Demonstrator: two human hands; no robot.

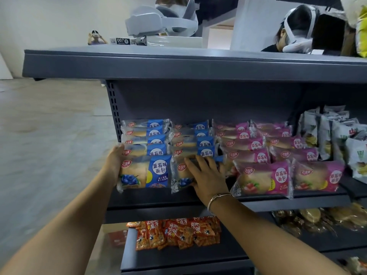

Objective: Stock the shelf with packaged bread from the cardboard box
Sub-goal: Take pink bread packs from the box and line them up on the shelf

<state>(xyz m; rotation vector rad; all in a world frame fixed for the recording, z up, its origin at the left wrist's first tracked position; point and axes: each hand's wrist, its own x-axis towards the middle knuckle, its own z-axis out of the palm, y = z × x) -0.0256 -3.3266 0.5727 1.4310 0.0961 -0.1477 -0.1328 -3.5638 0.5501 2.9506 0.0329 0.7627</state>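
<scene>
Two rows of blue blueberry bread packs and two rows of pink strawberry bread packs (263, 178) stand on the dark grey middle shelf (278, 203). My left hand (114, 162) holds the left edge of the front blue pack (146, 173) in the left row. My right hand (206, 175), a bangle on its wrist, lies flat with fingers spread on the front blue pack (179, 178) of the second row. The cardboard box is not in view.
White snack bags (337, 139) fill the shelf's right end. Orange snack packets (178, 233) lie on the lower shelf, with wrapped pastries (317, 219) to their right. White headsets (162, 20) sit on the top shelf. Other people stand behind it. Bare floor lies to the left.
</scene>
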